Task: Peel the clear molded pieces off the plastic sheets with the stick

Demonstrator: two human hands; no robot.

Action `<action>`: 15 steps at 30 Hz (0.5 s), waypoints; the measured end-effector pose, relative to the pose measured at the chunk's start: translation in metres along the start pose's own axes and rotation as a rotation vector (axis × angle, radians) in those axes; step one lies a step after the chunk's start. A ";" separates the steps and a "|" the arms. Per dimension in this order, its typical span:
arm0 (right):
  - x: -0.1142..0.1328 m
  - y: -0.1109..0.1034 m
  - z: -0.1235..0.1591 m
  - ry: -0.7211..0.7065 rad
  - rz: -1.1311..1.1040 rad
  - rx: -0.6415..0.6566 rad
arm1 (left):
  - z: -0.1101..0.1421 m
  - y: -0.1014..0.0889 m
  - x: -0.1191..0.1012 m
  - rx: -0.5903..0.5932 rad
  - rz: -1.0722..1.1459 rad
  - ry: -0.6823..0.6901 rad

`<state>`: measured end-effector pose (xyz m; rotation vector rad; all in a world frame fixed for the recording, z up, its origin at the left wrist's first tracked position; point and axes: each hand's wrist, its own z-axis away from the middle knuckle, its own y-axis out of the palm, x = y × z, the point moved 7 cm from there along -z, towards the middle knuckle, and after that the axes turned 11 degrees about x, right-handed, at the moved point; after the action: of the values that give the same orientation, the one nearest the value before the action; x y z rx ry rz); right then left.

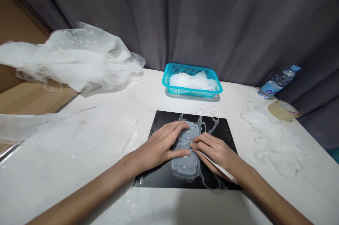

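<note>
A translucent molded plastic piece [184, 163] with two rounded panels lies on a black mat [148, 179]. Thin clear plastic trim [214, 126] runs along its right side and past the mat's far edge. My left hand [165, 138] rests on the piece's left side, thumb and fingers apart, pressing on it. My right hand [215, 151] is closed around a slim white stick-like tool [218, 166]. The tool's tip end is at the piece's right edge, near the middle; the fingers hide the tip, so its exact kind does not show.
Behind the mat stands a turquoise basket [192, 92] with whitish translucent pieces inside. A heap of clear plastic [87, 59] sits at left by a cardboard box [50, 94]. Plastic scraps [275, 140], a tape roll [283, 110] and a water bottle [278, 82] are at right.
</note>
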<state>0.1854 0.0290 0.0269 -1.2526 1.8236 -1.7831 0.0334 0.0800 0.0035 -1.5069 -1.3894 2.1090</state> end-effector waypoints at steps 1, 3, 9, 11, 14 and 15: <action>0.000 0.003 0.000 -0.007 0.033 0.006 | 0.000 0.000 0.000 0.001 0.005 -0.006; 0.000 0.009 -0.001 0.006 0.080 0.016 | 0.001 0.000 0.001 -0.007 0.008 -0.022; 0.007 0.023 -0.006 0.054 0.117 0.036 | 0.000 0.005 0.011 0.012 -0.076 -0.091; -0.006 0.009 -0.010 0.068 0.013 -0.033 | -0.001 0.010 0.015 0.061 -0.110 -0.118; -0.075 -0.052 -0.002 0.381 -0.139 -0.479 | -0.002 0.014 0.019 0.099 -0.149 -0.128; -0.100 -0.073 0.004 0.487 -0.128 -0.602 | -0.002 0.015 0.019 0.098 -0.159 -0.123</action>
<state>0.2729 0.1108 0.0583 -1.2063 2.7640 -1.7796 0.0308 0.0852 -0.0200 -1.2069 -1.3740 2.1680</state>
